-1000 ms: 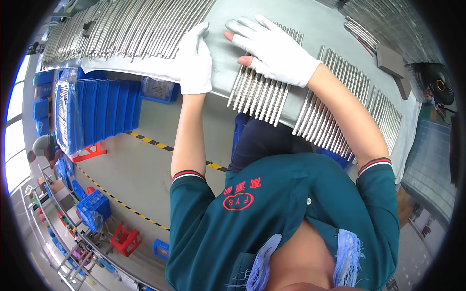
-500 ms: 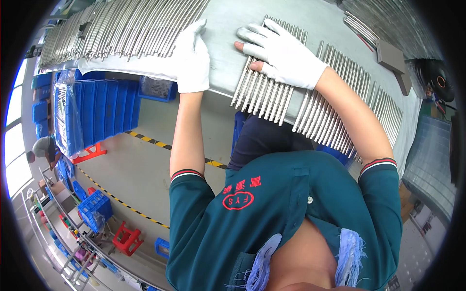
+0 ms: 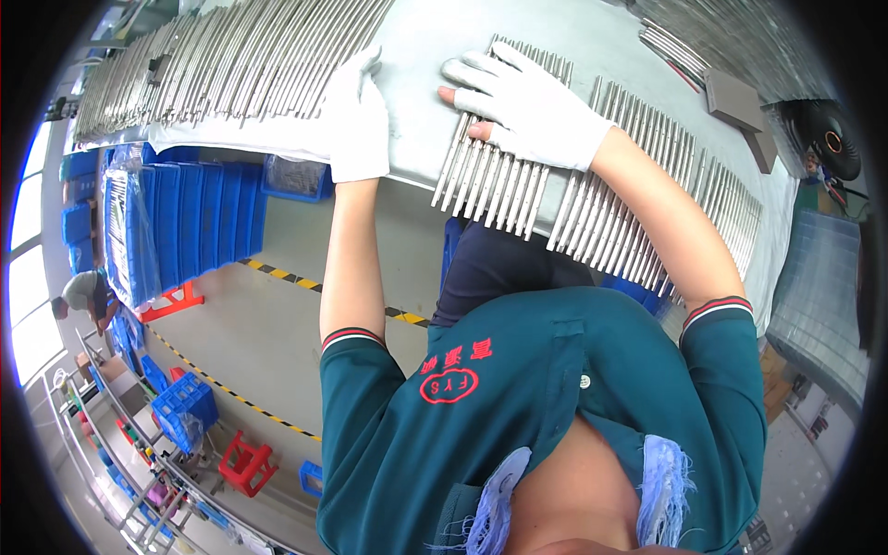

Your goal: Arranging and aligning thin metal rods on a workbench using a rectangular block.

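1. Your right hand (image 3: 532,106) lies over the middle rods (image 3: 490,190), at the worktop (image 3: 421,83)'s near edge; its fingers are apart, not clamped. An uneven push could turn these rods out of line.
2. Their near ends seem to pass the near edge; pulling toward you could maybe tip some down.
3. Your left hand (image 3: 356,125) is beside the left rods (image 3: 259,65); I cannot tell how its fingers stand. A careless sideways move could disturb that row.
4. Your right forearm crosses above the right rods (image 3: 606,217); lowering it could roll them.
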### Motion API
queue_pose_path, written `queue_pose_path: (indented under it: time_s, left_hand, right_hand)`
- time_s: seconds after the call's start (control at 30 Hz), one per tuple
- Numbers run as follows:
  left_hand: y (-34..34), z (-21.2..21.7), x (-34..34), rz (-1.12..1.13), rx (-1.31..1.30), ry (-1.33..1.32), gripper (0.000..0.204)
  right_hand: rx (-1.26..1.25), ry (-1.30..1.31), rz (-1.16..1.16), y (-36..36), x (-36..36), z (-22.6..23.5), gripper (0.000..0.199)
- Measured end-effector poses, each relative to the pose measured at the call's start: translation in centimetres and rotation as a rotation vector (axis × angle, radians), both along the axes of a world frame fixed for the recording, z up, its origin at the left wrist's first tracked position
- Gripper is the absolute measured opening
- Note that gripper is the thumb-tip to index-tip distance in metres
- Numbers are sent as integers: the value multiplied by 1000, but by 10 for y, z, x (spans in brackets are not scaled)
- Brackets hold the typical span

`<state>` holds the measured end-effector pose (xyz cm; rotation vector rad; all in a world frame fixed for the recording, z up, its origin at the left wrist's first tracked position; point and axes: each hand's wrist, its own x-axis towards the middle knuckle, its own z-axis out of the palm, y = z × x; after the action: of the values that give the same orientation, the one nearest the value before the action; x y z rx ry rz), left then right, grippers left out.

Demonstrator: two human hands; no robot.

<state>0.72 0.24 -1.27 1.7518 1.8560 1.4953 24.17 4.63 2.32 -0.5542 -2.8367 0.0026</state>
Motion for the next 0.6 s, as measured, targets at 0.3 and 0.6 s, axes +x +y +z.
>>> queue_pose_path:
  time_s: [0.3, 0.6]
  left_hand:
    - [3, -3, -11, 4, 19, 114, 25]
    - [1, 1, -2, -82, -37, 302, 29]
  right_hand:
    - [24, 4, -47, -16, 38, -2, 52]
    - [-157, -71, -171, -96, 112, 18, 59]
